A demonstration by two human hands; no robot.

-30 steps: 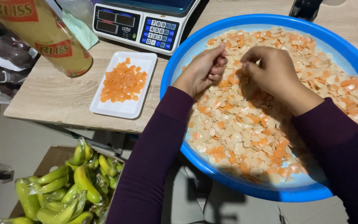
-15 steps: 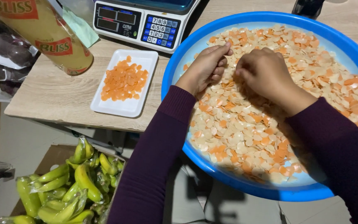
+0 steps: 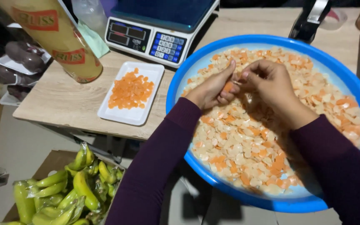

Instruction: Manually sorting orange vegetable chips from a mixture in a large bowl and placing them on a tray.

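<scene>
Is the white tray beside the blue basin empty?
No. The white tray holds a heap of orange pieces, left of the blue basin.

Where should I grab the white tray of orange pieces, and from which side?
Grip the tray by its raised rim at the two short ends, coming from above. It lies flat on the table, loaded in the middle with loose orange pieces, so a level two-handed lift is probably safest. The near end is free; the scale crowds the far end, so space there is tighter.
</scene>
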